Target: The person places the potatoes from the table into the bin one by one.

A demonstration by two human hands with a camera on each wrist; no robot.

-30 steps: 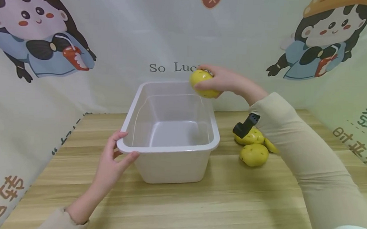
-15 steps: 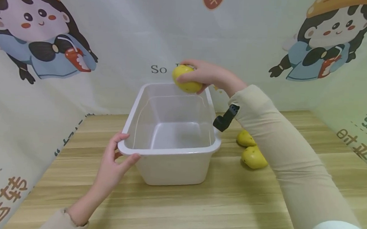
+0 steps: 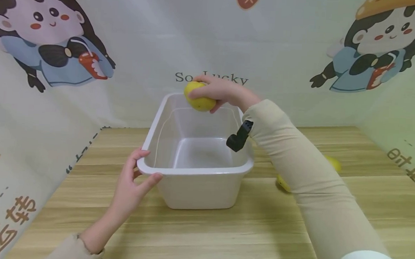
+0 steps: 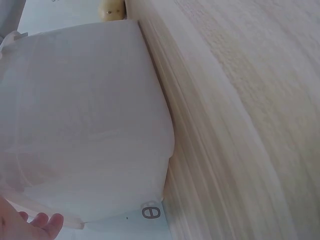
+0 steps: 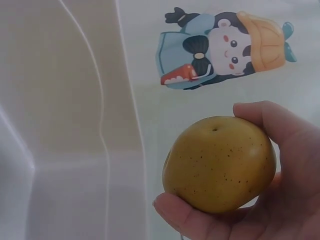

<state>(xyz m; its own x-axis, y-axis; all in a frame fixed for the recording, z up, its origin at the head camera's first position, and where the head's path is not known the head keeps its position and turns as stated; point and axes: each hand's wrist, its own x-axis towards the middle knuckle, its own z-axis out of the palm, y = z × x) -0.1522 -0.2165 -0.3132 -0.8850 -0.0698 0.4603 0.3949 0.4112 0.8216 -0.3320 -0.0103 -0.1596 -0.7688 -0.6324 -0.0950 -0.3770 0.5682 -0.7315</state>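
A grey-white plastic basin (image 3: 194,170) stands in the middle of the head view, its bare floor visible from above. My left hand (image 3: 128,190) grips its near left corner, thumb outside and fingers over the rim. In the left wrist view the basin's outer wall (image 4: 80,110) fills much of the frame, the fingers (image 4: 50,225) low at left. Over the basin's far end, my right hand (image 3: 221,90) holds a yellow potato (image 3: 202,104). The right wrist view shows this speckled potato (image 5: 220,165) between thumb and fingers, beside the basin's inner wall (image 5: 90,125).
More yellow potatoes lie on the wooden table right of the basin, mostly behind my right forearm; one potato (image 3: 333,163) shows past the sleeve, another potato (image 3: 283,183) beneath it. A printed cloth (image 3: 285,63) hangs behind and along both sides.
My right hand has carried the potato left, from the basin's far right corner to above its far end. The forearm now covers more of the other potatoes. My left hand keeps its grip.
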